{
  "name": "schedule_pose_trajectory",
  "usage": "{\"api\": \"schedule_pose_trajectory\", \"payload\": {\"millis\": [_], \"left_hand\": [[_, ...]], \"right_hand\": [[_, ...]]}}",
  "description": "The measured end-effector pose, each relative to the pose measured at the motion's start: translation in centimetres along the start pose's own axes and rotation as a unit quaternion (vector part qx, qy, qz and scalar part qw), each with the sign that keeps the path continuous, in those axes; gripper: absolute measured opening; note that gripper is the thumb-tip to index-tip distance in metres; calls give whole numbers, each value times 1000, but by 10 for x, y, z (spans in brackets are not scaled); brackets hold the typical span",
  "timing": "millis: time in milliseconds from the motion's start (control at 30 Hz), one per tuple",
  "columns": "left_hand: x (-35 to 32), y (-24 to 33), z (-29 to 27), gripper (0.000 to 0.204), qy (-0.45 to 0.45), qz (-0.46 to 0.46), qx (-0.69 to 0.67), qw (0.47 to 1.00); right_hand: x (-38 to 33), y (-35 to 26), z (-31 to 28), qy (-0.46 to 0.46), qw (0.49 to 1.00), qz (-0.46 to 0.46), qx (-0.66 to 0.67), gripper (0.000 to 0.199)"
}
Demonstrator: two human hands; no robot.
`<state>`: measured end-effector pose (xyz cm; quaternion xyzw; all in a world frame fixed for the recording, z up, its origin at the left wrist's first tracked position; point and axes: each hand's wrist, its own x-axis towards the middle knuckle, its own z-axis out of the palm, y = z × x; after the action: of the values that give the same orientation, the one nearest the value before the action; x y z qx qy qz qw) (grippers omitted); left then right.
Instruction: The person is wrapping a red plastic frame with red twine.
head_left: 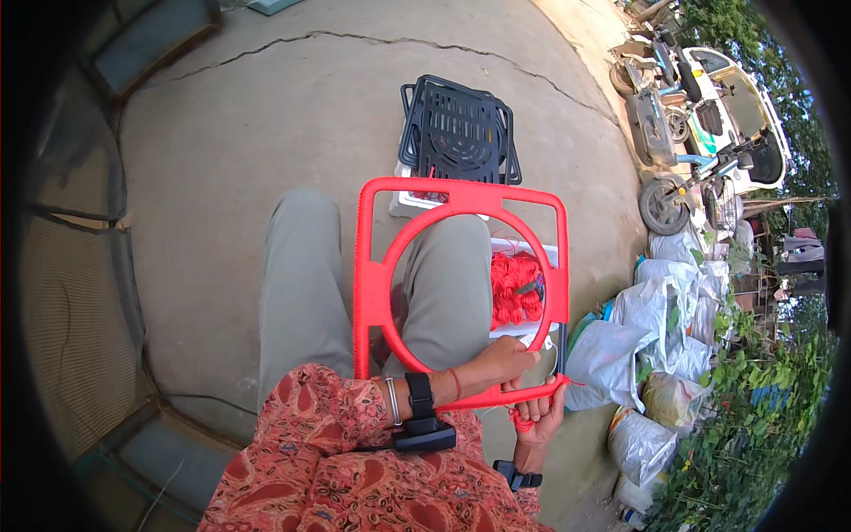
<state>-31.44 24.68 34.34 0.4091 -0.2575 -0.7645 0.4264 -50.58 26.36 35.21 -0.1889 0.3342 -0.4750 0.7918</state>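
While the red frame (pixel 378 306) lies over the lap, the L hand (pixel 501 363) curls its fingers by the bottom rail, can't tell if gripping; R hand (pixel 542 417) has its fingers closed on the frame's lower R corner, w/ bunched red cord (pixel 521 421) alongside. Black frames (pixel 452 133) stacked beyond knees, white box (pixel 551 257) nr R knee.

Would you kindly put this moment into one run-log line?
left hand: at red frame | right hand: gripping frame's near-right corner | red cord: in white tub | black frames: stacked beyond
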Motion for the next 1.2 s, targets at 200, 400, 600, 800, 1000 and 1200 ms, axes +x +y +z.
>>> {"api": "schedule_pose_trajectory", "payload": {"millis": [200,400,600,800,1000,1200], "left_hand": [[2,-1,-3,27,-30,-35,-57,997],[-4,0,4,28,21,23,27,999],[-14,4,5,28,33,36,67,997],[-23,1,8,23,44,67,77,994],[-32,2,5,24,102,159,126,974],[-34,-1,-4,18,100,157,145,972]], "right_hand": [[-1,-1,3,19,999,-2,-31,36],[-5,-3,3,8,999,-9,-32,36],[-6,-6,5,-24,999,-3,-36,35],[-3,-7,5,-72,996,7,-47,36],[3,-3,5,-96,994,17,-47,36],[8,3,8,-98,994,23,-43,35]]}}
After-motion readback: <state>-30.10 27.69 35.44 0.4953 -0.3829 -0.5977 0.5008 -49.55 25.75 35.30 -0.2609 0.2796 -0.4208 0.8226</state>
